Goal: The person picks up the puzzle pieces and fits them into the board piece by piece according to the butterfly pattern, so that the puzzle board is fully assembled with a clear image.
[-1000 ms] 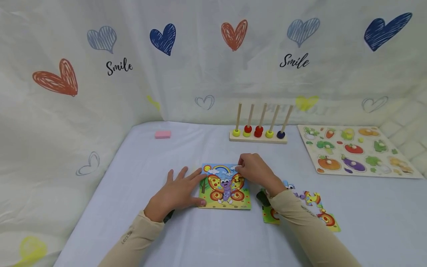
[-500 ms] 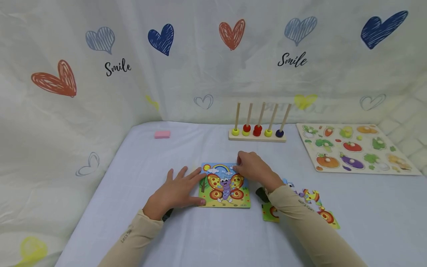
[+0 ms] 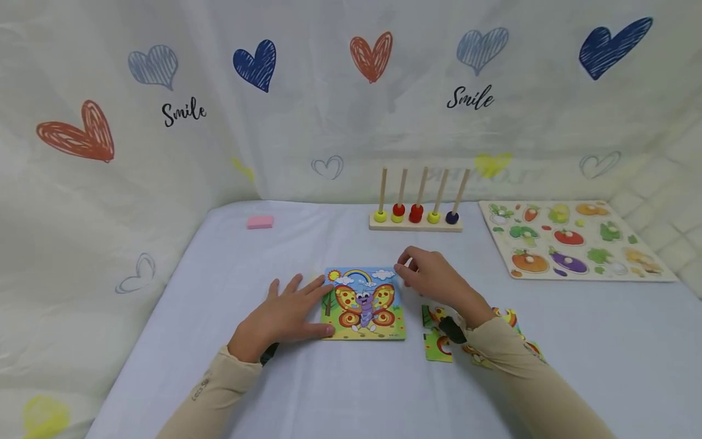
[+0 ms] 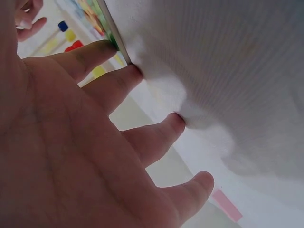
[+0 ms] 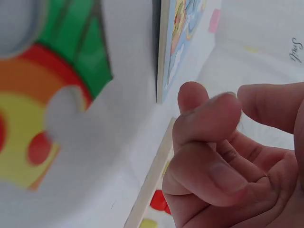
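A square butterfly picture puzzle [image 3: 364,308] lies flat before me, its picture showing a sun, a rainbow and a butterfly. My left hand [image 3: 280,320] spreads its straight fingers along the puzzle's left side; the thumb lies over the lower left edge. In the left wrist view, two fingertips touch the board's edge. My right hand [image 3: 439,280] hovers just off the upper right corner, its fingers loosely bent with nothing between them. Loose jigsaw pieces [image 3: 438,347] lie under and beside the right wrist, partly hidden by the sleeve. One blurred piece [image 5: 76,42] appears close in the right wrist view.
Behind the puzzle stands a bead rack [image 3: 415,224] with upright pegs. A wooden vegetable board [image 3: 587,241] lies at the back right. A small pink block [image 3: 260,222] sits at the back left. A curtain with printed hearts hangs behind the white-covered table [image 3: 340,396].
My right hand has come away from the puzzle's upper right corner, moving right and loosening its fingers. My left hand stays on the left edge. The head view has shifted slightly.
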`<action>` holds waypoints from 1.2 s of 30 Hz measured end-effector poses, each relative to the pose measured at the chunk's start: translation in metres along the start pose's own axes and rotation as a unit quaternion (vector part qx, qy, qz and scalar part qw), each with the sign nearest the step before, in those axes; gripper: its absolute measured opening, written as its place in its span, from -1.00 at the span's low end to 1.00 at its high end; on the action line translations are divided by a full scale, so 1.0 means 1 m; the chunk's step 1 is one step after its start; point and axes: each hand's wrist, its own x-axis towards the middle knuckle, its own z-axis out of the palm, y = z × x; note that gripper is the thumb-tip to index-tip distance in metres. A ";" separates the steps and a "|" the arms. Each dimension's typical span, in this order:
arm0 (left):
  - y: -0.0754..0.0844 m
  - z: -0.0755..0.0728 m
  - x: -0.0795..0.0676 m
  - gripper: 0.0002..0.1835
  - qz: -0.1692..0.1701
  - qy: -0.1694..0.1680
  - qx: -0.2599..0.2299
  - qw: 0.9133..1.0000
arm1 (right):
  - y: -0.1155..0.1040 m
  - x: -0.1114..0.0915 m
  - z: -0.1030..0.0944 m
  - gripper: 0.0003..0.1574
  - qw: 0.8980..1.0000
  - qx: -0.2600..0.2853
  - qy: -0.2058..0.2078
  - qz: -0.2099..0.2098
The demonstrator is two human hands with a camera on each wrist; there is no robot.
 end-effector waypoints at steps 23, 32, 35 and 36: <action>0.001 0.002 -0.003 -0.04 -0.002 0.008 0.002 1.000 | 0.021 -0.049 -0.014 -0.68 0.998 -0.024 0.017 -0.051; 0.002 0.002 -0.001 -0.04 -0.003 0.007 0.004 1.000 | 0.027 -0.060 -0.013 -0.52 0.999 -0.035 -0.015 -0.012; 0.002 0.002 0.000 -0.04 -0.003 0.005 0.009 1.000 | 0.028 -0.063 -0.011 -0.45 0.999 -0.042 -0.025 -0.007; 0.002 0.002 0.000 -0.04 -0.003 0.005 0.011 1.000 | 0.028 -0.063 -0.010 -0.44 0.999 -0.045 -0.027 -0.009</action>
